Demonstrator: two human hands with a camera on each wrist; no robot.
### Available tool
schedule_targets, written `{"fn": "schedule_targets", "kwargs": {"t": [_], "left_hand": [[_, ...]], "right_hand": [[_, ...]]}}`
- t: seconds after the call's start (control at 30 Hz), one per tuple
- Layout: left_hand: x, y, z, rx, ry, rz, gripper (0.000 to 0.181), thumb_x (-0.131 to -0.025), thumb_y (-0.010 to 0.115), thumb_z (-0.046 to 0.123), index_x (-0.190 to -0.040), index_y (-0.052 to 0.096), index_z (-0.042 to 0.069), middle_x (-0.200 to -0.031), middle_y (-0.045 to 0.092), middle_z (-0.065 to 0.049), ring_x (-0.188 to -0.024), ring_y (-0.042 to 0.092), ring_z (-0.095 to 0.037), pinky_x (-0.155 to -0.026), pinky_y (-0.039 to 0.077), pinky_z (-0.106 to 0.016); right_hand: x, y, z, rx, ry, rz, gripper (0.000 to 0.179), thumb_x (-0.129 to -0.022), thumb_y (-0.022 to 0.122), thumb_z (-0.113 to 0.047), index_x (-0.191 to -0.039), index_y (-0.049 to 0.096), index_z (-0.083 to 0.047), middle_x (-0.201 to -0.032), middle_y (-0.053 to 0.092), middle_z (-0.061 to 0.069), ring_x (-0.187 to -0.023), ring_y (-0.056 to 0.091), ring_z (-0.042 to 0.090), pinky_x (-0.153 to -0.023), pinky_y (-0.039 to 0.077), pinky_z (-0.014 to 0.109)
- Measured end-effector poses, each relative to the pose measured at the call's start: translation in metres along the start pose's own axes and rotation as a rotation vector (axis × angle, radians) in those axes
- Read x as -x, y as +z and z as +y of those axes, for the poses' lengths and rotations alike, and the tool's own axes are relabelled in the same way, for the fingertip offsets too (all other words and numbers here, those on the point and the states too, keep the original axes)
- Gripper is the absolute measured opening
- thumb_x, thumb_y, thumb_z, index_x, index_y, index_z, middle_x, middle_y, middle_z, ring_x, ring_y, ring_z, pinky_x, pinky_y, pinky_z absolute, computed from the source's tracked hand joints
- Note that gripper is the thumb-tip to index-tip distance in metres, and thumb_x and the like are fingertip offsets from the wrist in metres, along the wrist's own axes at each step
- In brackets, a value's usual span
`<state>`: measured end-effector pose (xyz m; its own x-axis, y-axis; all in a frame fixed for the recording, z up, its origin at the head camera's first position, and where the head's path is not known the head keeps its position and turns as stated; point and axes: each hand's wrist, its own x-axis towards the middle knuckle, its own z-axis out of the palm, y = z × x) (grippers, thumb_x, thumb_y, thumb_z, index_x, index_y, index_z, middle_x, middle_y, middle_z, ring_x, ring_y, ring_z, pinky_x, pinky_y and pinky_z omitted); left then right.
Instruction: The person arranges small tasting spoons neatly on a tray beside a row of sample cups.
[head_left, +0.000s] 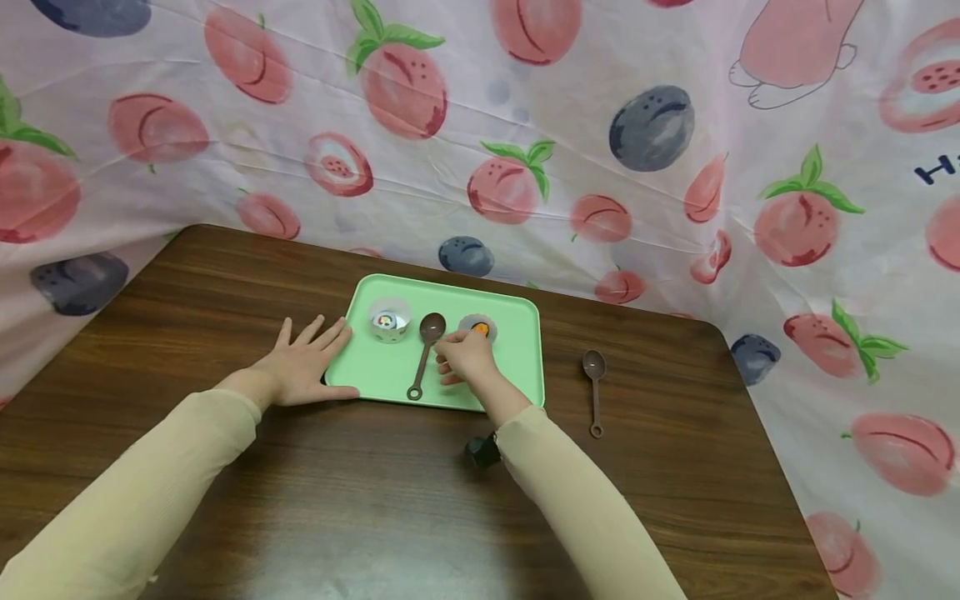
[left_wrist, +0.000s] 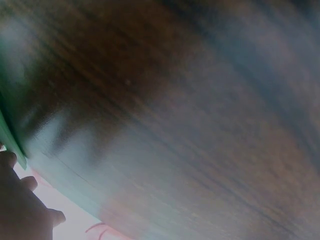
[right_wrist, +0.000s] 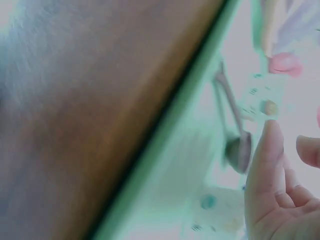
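Observation:
On the light green tray (head_left: pixel 517 358) lies a brown spoon (head_left: pixel 432 328), its handle toward the near edge. Left of it stands a small clear cup (head_left: pixel 390 333) with a small round coloured piece (head_left: pixel 386 319) inside. A second clear cup (head_left: pixel 487 320), holding an orange piece (head_left: pixel 480 330), is partly hidden by my right hand (head_left: pixel 470 358). That hand hovers over the tray beside the spoon's bowl; in the right wrist view its thumb (right_wrist: pixel 269 155) and forefinger stand apart with nothing between them. My left hand (head_left: pixel 303 367) has its fingers spread at the tray's left edge.
Another brown spoon (head_left: pixel 595 367) lies on the dark wooden table (head_left: pixel 660 467), right of the tray. A black object (head_left: pixel 482 452) shows by the right wrist. A fruit-printed cloth (head_left: pixel 420 167) hangs behind the table and along its sides.

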<state>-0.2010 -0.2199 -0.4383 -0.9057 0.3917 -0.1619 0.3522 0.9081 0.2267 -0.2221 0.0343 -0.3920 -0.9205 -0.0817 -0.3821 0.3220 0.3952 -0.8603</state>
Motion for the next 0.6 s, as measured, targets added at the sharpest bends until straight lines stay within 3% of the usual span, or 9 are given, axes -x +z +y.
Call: {"fn": "schedule_targets", "kwargs": {"t": [0.2, 0.43, 0.6], "left_hand": [[0.000, 0.000, 0.000, -0.006, 0.002, 0.001, 0.101, -0.081, 0.049, 0.070, -0.149, 0.019, 0.002, -0.156, 0.013, -0.020, -0.141, 0.007, -0.047, -0.104, -0.007, -0.072], [0.000, -0.001, 0.001, -0.004, 0.003, 0.003, 0.101, -0.081, 0.049, 0.069, -0.149, 0.019, 0.001, -0.156, 0.013, -0.020, -0.141, 0.007, -0.047, -0.104, -0.006, -0.072], [-0.001, -0.001, 0.001, -0.004, 0.003, 0.003, 0.101, -0.081, 0.049, 0.070, -0.149, 0.019, 0.001, -0.156, 0.013, -0.020, -0.141, 0.008, -0.048, -0.104, -0.006, -0.072]], "right_hand": [[0.008, -0.030, -0.013, -0.041, -0.049, -0.017, 0.028, -0.092, 0.057, -0.015, -0.113, 0.064, 0.002, -0.078, 0.060, 0.005, -0.058, 0.057, 0.011, -0.052, 0.054, 0.024], [0.015, -0.066, -0.018, -0.022, -0.061, 0.021, 0.030, -0.094, 0.054, -0.018, -0.115, 0.063, 0.002, -0.092, 0.064, 0.015, -0.067, 0.061, 0.017, -0.060, 0.057, 0.028], [0.016, -0.092, -0.013, -0.024, -0.035, 0.070, 0.031, -0.094, 0.054, -0.020, -0.117, 0.061, 0.001, -0.088, 0.062, 0.011, -0.065, 0.059, 0.014, -0.063, 0.056, 0.029]]}}
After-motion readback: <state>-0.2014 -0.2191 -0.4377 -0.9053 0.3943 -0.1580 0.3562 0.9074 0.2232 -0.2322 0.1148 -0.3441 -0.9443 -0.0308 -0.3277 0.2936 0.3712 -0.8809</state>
